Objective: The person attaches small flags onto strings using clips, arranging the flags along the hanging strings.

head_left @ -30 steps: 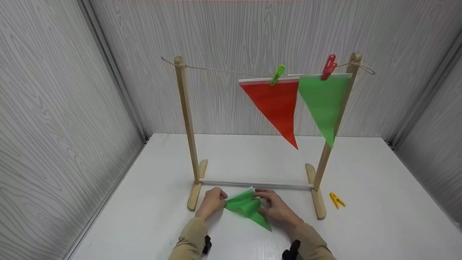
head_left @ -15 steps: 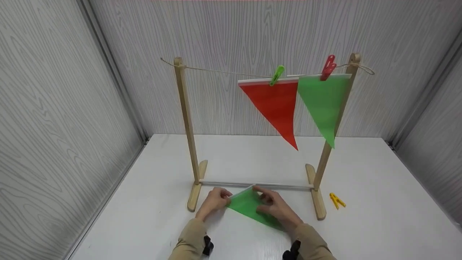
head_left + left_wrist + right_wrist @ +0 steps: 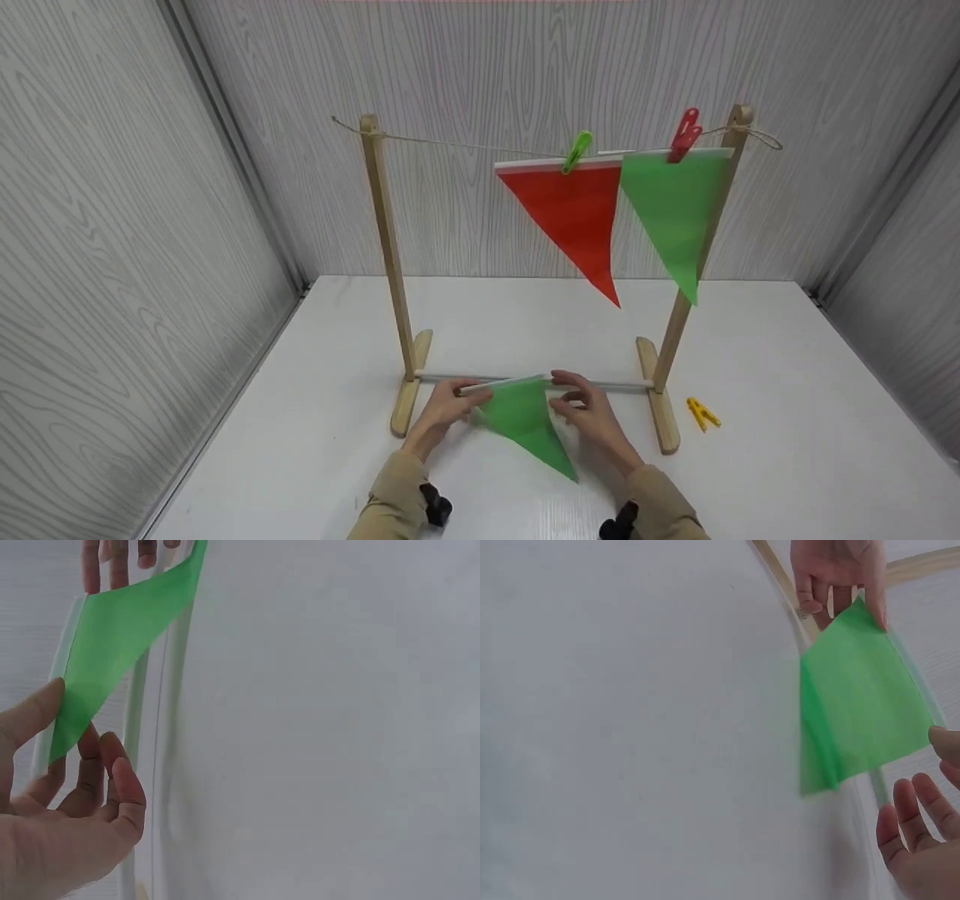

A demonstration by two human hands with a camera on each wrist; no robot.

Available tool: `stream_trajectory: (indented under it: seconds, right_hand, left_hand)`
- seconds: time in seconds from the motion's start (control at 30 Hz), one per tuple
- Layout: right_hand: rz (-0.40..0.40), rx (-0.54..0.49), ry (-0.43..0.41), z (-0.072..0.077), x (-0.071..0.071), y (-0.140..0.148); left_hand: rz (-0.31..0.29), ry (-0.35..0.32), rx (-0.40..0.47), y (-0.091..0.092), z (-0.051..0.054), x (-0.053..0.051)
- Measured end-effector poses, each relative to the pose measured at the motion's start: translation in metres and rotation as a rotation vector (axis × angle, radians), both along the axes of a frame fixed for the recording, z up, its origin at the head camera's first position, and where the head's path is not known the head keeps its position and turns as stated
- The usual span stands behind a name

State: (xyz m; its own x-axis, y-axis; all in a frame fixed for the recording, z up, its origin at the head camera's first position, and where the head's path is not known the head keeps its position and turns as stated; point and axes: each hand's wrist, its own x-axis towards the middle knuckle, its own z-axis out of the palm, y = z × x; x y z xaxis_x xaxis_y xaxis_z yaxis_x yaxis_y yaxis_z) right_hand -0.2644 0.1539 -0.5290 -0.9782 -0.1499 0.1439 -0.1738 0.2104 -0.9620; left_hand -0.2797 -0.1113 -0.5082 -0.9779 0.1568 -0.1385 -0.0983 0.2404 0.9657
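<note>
A green pennant flag (image 3: 525,416) with a white strip along its top edge is held just above the table, in front of the wooden stand. My left hand (image 3: 450,407) pinches the strip's left end, thumb on the near face, as the left wrist view also shows for the green pennant (image 3: 112,637). At the strip's other end, my right hand (image 3: 592,416) holds the corner with its fingertips; the remaining fingers are spread. In the right wrist view my right hand (image 3: 926,832) is partly cut off. The pennant's point hangs toward me.
A string (image 3: 465,142) spans the stand's left post (image 3: 390,255) and right post (image 3: 716,225). A red pennant (image 3: 577,217) hangs from a lime clothespin (image 3: 577,152), another green pennant (image 3: 671,210) from a red clothespin (image 3: 684,136). A yellow clothespin (image 3: 703,414) lies right of the stand.
Both hands have moved slightly away from me, with the green pennant between them. Its strip has turned nearly level and the cloth is spread flatter. The hanging pennants stay put.
</note>
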Motion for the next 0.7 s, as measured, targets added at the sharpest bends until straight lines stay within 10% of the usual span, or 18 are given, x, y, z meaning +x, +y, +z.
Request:
stream_trajectory:
  seconds: [0.23, 0.47, 0.7]
  right_hand:
    - [-0.268, -0.106, 0.034, 0.013, 0.011, 0.032]
    - [-0.573, -0.116, 0.065, 0.012, 0.024, 0.073]
    - [-0.717, 0.021, 0.021, 0.003, 0.037, 0.119]
  left_hand:
    - [0.016, -0.08, 0.276, 0.0, -0.006, -0.004]
    - [0.012, -0.095, 0.31, -0.002, -0.011, -0.007]
    - [0.0, -0.107, 0.297, 0.001, -0.014, -0.008]
